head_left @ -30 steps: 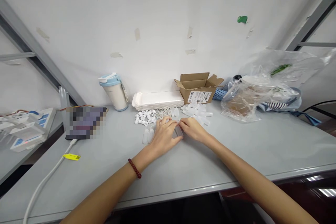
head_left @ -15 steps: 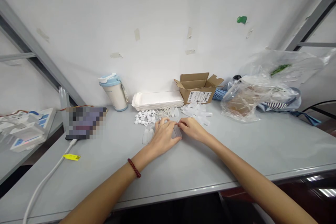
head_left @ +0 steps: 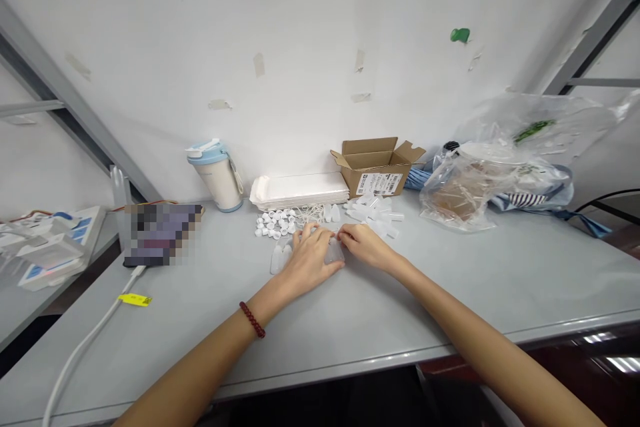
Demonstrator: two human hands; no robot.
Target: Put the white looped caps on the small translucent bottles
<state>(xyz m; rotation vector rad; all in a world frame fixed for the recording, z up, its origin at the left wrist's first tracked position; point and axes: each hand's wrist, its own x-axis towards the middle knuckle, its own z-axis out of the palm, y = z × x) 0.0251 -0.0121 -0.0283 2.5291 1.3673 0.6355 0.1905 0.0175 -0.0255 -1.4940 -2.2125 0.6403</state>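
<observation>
My left hand rests on the grey table, fingers curled around a small clear plastic bottle. My right hand meets it from the right, its fingertips pinched at the bottle's top end. A red bead bracelet circles my left wrist. Two or three more clear bottles stand just left of my left hand. Behind the hands lie several white caps, and several clear tubes lie to the right of them.
Along the wall stand a blue-lidded white jug, a stack of white trays and an open cardboard box. Crumpled plastic bags fill the right. A blurred device with a white cable lies left.
Both hands stay together on the clear bottle, with only slight finger movement. The view has shifted a little.
</observation>
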